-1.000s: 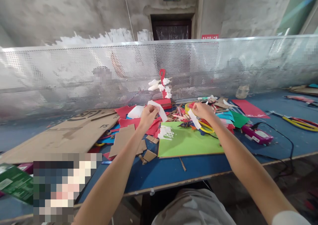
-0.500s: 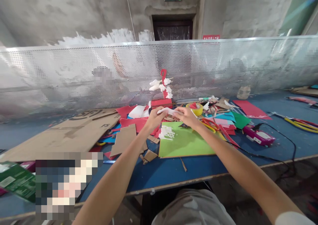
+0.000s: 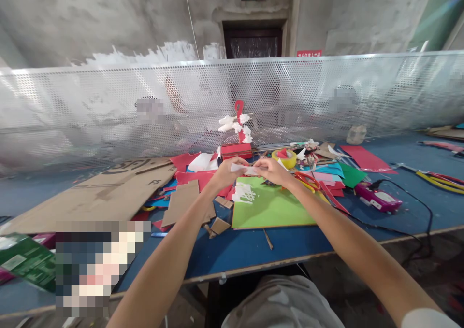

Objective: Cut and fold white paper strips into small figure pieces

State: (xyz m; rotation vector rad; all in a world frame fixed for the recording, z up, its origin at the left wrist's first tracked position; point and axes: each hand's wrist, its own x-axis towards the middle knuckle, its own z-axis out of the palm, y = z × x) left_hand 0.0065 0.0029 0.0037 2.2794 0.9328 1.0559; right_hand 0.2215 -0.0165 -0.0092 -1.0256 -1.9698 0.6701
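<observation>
- The two hands have come together: a second ago they were well apart, each with a strip of white paper, and now they meet over one piece.
- The left hand (image 3: 228, 172) pinches the near end of the white paper strip (image 3: 250, 171) between thumb and fingers.
- The right hand (image 3: 273, 171) has its grip pressed together on the strip's other end; the finer finger placement is too small for me to tell.
- The strip is held just above the far edge of a lime-green board (image 3: 275, 212), on which white cut paper (image 3: 242, 193) lies at the left.
- Behind the hands, a red stand (image 3: 236, 151) bearing white paper flowers (image 3: 237, 127) rises from the blue tabletop (image 3: 232, 258).
- A yellow tape roll (image 3: 288, 161) sits just beyond the right hand; brown cardboard (image 3: 90, 192) lies off to the left.
</observation>
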